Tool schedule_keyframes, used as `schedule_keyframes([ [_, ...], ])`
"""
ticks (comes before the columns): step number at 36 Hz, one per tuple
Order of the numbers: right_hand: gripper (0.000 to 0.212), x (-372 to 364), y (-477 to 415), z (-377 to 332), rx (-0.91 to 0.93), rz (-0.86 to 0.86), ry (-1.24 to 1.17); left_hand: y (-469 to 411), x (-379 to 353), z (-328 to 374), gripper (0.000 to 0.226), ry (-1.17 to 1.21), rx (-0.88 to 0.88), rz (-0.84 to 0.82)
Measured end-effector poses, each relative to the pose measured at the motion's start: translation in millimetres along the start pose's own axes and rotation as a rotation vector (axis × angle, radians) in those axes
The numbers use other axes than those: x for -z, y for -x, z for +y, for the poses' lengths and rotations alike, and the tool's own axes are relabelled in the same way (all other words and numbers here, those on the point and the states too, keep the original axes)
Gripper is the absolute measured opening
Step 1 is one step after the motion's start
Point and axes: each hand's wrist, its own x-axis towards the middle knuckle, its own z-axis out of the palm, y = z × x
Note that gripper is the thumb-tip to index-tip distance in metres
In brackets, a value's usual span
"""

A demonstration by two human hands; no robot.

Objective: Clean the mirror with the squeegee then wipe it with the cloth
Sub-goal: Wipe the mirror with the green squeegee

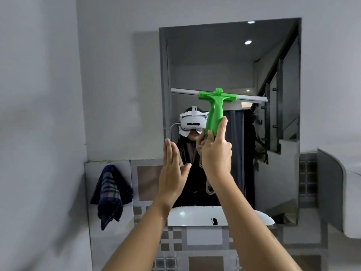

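Observation:
A tall rectangular mirror (214,61) hangs on the grey wall ahead. My right hand (215,153) grips the handle of a green squeegee (274,114), held upright with its grey blade level across the middle of the mirror. My left hand (172,169) is raised beside it, flat, fingers together and straight, holding nothing, close to the mirror's lower left part. A dark blue plaid cloth (110,194) hangs on the tiled wall at the lower left, apart from both hands.
A white sink (195,216) sits below the mirror between my forearms. A white ledge or basin (347,196) juts out at the right edge. Patterned tiles (205,243) cover the lower wall. The mirror reflects a person wearing a headset, and a staircase.

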Motion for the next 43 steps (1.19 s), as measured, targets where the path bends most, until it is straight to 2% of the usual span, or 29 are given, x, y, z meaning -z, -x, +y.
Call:
schedule_keyframes([
  [7,0.056,-4,12,17,0.131,-0.059,0.146,15,-11,-4,0.092,-0.004,0.001,0.018],
  [13,0.056,-6,14,42,0.334,-0.128,0.323,39,-23,-3,0.091,-0.002,0.052,0.034],
  [26,0.055,81,-58,81,0.691,-0.214,0.611,60,-37,-9,0.091,-0.063,0.082,0.013],
  [33,0.053,126,-82,89,0.737,-0.213,0.702,58,-40,-15,0.099,-0.054,0.12,0.004],
  [43,0.056,196,-89,145,0.606,-0.219,0.702,57,-37,-8,0.1,-0.085,0.168,-0.027],
])
